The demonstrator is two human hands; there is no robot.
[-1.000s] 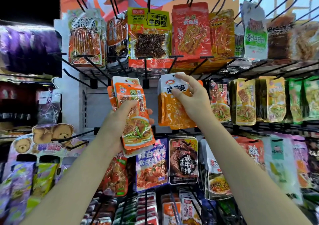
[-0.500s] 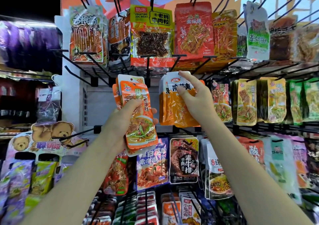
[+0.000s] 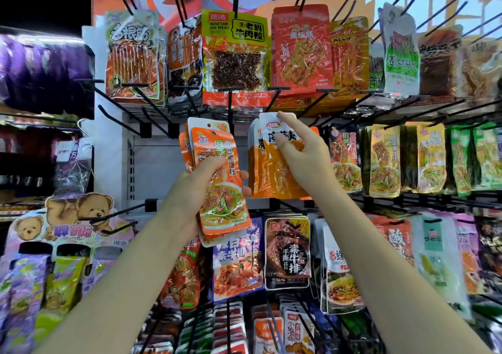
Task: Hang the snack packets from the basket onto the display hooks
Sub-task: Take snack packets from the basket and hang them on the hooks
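My left hand (image 3: 199, 188) grips a small stack of orange snack packets (image 3: 218, 188) upright in front of the rack, thumb across the front one. My right hand (image 3: 301, 154) pinches the white top of an orange-and-white packet (image 3: 274, 163), forefinger behind its top edge and thumb on its face. That packet sits at the front of a bunch on a middle-row hook (image 3: 274, 99); whether its hole is over the hook tip is hidden by my finger. The basket is out of view.
Black wire hooks crowd the rack in rows, most loaded with packets. Bare hooks (image 3: 119, 109) jut out at the left of the middle row and lower left (image 3: 119, 212). A bear-printed display card (image 3: 68, 218) stands at lower left.
My right hand has lifted the packet's top slightly toward the hook. My left hand and its stack have drifted a little up and right.
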